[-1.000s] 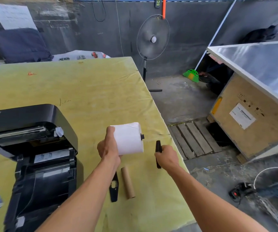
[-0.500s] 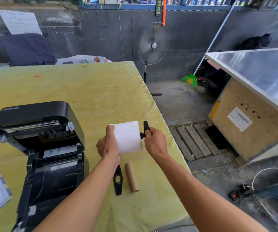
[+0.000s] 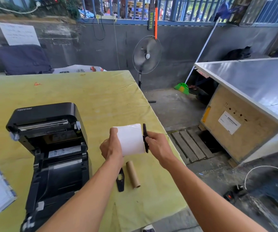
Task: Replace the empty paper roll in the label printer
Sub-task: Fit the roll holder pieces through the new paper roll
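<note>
Your left hand (image 3: pixel 111 148) wraps white roll (image 3: pixel 130 139); right hand (image 3: pixel 158 146) pinches black end plate (image 3: pixel 145 136). Push plate on straight, till flat.

Standing fan (image 3: pixel 147 55) beside wooden crate (image 3: pixel 235 131)

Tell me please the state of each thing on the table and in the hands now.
label printer: lid open, no roll visible inside.
white roll: held off the table by the left hand.
black guide: against the roll's right end, pinched by the right hand.
second guide: lying flat on the table.
cardboard core: lying beside the second guide.
</note>
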